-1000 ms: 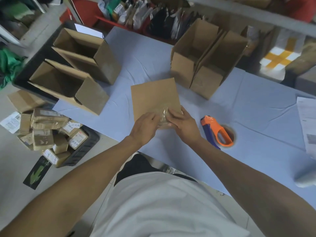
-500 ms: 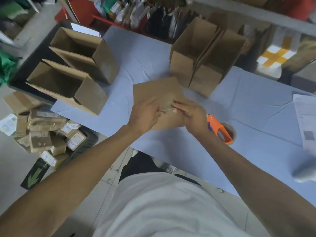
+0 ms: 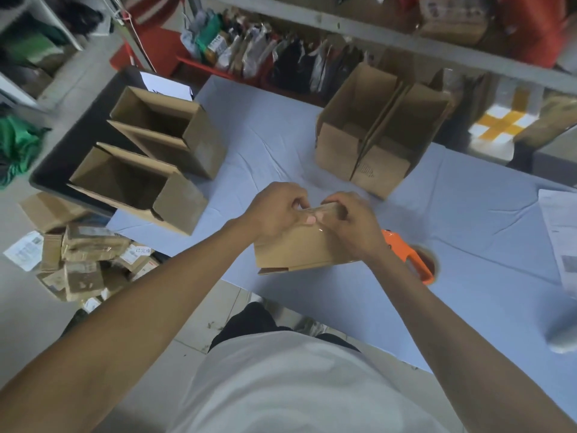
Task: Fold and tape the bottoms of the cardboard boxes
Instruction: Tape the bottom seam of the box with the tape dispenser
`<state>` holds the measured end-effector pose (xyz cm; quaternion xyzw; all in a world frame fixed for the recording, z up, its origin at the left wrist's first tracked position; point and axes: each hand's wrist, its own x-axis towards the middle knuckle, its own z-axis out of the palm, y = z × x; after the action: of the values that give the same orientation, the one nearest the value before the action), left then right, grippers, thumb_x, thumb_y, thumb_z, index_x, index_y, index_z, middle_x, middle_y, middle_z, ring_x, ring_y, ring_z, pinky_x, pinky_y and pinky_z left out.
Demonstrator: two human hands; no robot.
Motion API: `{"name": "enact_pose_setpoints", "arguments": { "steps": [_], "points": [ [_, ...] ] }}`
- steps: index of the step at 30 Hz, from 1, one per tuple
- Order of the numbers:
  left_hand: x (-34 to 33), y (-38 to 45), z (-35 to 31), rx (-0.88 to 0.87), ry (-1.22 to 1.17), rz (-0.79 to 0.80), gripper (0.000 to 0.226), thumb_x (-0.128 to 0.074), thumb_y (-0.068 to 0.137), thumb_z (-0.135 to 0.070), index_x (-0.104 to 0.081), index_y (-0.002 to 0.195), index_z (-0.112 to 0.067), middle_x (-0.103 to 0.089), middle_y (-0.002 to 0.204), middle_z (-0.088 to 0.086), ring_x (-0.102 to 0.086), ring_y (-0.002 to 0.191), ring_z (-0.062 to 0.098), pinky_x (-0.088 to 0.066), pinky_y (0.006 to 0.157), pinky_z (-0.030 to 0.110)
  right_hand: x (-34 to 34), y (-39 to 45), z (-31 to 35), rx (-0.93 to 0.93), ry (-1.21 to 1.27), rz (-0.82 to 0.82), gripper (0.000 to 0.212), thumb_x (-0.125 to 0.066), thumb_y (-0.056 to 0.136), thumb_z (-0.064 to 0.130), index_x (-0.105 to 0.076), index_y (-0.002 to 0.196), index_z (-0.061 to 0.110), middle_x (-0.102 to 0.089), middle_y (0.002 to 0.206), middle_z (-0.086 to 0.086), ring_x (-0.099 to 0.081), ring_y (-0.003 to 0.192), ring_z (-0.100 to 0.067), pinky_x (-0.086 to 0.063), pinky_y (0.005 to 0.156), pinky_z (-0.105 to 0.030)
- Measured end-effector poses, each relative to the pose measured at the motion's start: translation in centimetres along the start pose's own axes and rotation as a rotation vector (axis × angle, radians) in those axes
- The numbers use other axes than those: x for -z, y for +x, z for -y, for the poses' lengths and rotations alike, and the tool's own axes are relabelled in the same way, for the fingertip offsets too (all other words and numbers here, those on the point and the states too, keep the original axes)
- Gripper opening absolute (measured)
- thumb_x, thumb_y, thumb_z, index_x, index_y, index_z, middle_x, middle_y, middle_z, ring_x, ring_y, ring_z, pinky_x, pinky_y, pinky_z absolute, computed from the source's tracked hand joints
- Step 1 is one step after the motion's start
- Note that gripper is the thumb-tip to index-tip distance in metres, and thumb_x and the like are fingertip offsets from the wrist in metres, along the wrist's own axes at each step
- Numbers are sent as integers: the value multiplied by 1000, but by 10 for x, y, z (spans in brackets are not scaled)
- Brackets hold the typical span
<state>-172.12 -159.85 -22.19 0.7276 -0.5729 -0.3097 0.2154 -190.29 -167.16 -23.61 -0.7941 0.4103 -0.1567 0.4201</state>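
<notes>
While two open boxes (image 3: 146,170) sit far left, left hand (image 3: 274,214) and right hand (image 3: 349,223) both pinch the top edge of the flattened box (image 3: 296,251) at the table's (image 3: 468,214) near edge — long axis left-right, tilted up; tape dispenser (image 3: 409,254) just right.

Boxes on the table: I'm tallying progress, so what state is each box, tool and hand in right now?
Flat cardboard box: unopened, lifted at its far edge, near edge on the table.
Left hand: grips the box's top edge.
Right hand: grips the same edge.
Two left boxes: assembled, open, lying on their sides.
Two far boxes: assembled, upright, tops open.
Orange tape dispenser: lying on the table, untouched.
</notes>
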Motion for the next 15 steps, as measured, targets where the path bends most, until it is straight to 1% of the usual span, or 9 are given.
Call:
{"name": "enact_pose_setpoints", "arguments": {
  "steps": [3,6,8,9,10,11,13,14,15],
  "points": [
    [8,9,-1,-13,33,27,23,-78,76,-44,-70,80,-23,-50,71,-9,-47,68,8,-42,65,35,7,14,-3,-5,9,68,19,-72,86,24,-69,105,23,-63,106,5,-53,98,-8,-39,84,-12],
    [11,14,8,4,-34,50,20,-75,81,-40,-65,76,-23,-54,71,-9,-49,68,9,-43,67,35,14,25,-4,-87,14,162,31,-70,87,33,-63,118,32,-61,118,13,-53,112,-8,-39,89,-18],
    [17,20,8,-9,17,2,20,-70,85,-40,-63,75,-24,-54,74,-9,-51,73,12,-43,69,37,11,34,0,-112,-34,103,41,-69,89,35,-59,127,28,-60,122,8,-52,113,-11,-34,86,-16],
    [21,24,4,-33,113,-7,22,-65,87,-45,-64,81,-24,-53,78,-9,-53,80,15,-42,68,36,8,37,3,-136,-27,39,45,-68,89,35,-56,132,26,-61,121,5,-52,110,-11,-32,85,-15],
    [25,28,-2,-71,224,-1,27,-62,87,-51,-65,91,-25,-54,87,-7,-54,90,19,-42,70,35,4,40,7,-171,4,-30,48,-68,89,36,-54,134,25,-60,117,4,-51,106,-11,-32,84,-15],
    [26,30,-8,-107,328,26,41,-60,83,-60,-63,107,-27,-55,99,-4,-53,100,22,-43,75,35,1,42,9,-209,42,-89,50,-68,88,37,-53,134,25,-58,112,5,-50,102,-10,-33,84,-16],
    [17,26,-15,-146,530,102,90,-59,64,-79,-46,135,-25,-50,123,3,-47,113,27,-42,90,41,-4,42,9,-259,106,-151,49,-68,89,36,-53,133,24,-56,110,8,-51,102,-10,-35,84,-18],
    [10,22,-16,-153,648,113,107,-58,56,-85,-38,139,-21,-46,128,5,-44,114,28,-39,94,42,-5,42,8,-276,146,-149,46,-67,90,35,-54,133,24,-57,114,8,-52,104,-9,-37,87,-19],
    [2,18,-13,-159,735,100,115,-59,53,-86,-32,142,-18,-45,129,6,-44,114,28,-37,96,42,-6,40,5,-297,214,-148,44,-64,92,35,-54,133,25,-58,119,7,-53,108,-8,-39,91,-21]
  ]
}}
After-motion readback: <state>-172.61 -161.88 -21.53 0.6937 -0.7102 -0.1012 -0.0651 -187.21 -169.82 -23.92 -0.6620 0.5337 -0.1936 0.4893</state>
